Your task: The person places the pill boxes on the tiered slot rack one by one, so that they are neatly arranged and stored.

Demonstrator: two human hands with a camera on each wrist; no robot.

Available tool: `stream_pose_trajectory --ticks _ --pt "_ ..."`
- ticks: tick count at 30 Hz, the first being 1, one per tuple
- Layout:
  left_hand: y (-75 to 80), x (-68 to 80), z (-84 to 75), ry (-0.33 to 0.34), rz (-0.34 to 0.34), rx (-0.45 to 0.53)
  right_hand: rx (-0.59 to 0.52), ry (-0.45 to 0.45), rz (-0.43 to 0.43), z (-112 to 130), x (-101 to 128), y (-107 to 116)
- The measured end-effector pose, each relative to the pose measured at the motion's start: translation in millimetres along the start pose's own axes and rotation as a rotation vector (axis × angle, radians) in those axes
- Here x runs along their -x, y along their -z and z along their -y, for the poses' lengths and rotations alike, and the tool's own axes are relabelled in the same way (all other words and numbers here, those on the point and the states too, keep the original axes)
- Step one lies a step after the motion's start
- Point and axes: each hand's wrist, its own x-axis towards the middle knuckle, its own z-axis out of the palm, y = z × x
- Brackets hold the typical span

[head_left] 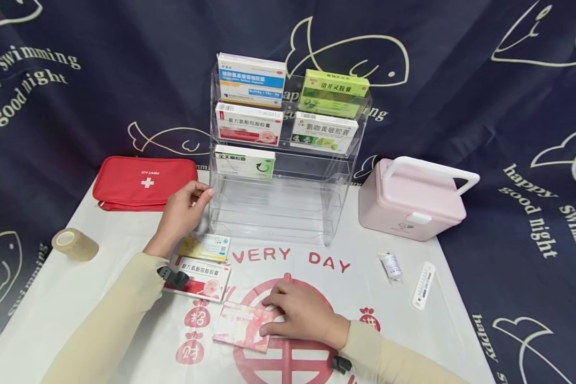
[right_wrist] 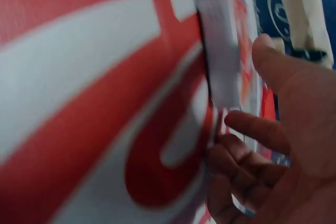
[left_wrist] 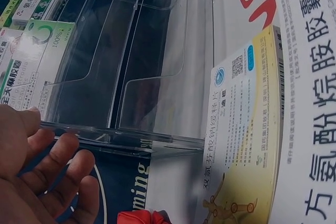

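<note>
A clear acrylic rack (head_left: 278,205) holds several medicine boxes in its upper tiers, the lowest of these a white and green box (head_left: 245,162). At the rack's left side is my left hand (head_left: 184,210), fingers loosely bent around nothing, fingertips right at the edge. On the table, a flat pink patterned box (head_left: 240,325) lies by my right hand (head_left: 304,314). Thumb and fingers are spread at the box's right end; in the right wrist view they stand apart from its pale side (right_wrist: 220,51). Below my left wrist lie a yellow box (head_left: 204,247) and a red and white capsule box (head_left: 201,280).
A red first-aid pouch (head_left: 146,183) sits left of the rack, with a tape roll (head_left: 75,244) in front. At the right stand a pink case (head_left: 410,200) with a white handle, a small wrapped roll (head_left: 391,267) and a white strip (head_left: 423,286). A dark patterned curtain (head_left: 523,106) hangs behind.
</note>
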Motion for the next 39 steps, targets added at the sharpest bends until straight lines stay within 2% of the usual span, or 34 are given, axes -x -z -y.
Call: stream_pose_trajectory --ticks 4,9,14,19,22,30,39 --pt "-0.9 -0.8 -1.5 0.01 0.005 -0.003 0.015 -0.009 -0.008 3.6 -1.2 -4.6" --pt "-0.3 0.0 -0.3 0.016 0.001 -0.003 -0.032 -0.025 -0.013 0.3 -2.1 -4.4" --pt "-0.4 -1.2 -0.5 0.002 -0.001 0.004 -0.082 -0.096 -0.037 -5.7 -2.5 2.4" --pt "-0.5 -1.5 -0.2 -0.003 0.0 -0.003 -0.185 -0.175 -0.09 -12.3 -6.2 7.5" --pt "-0.8 -1.6 0.2 -0.007 -0.001 -0.007 -0.211 -0.196 -0.145 -17.1 -9.2 9.8" --pt "-1.1 -1.0 -1.3 0.002 0.004 -0.004 -0.265 -0.209 -0.243 -28.6 -10.2 16.2" --pt "-0.3 0.1 -0.9 0.01 0.005 -0.008 -0.323 -0.149 -0.333 -35.2 -6.2 13.1"
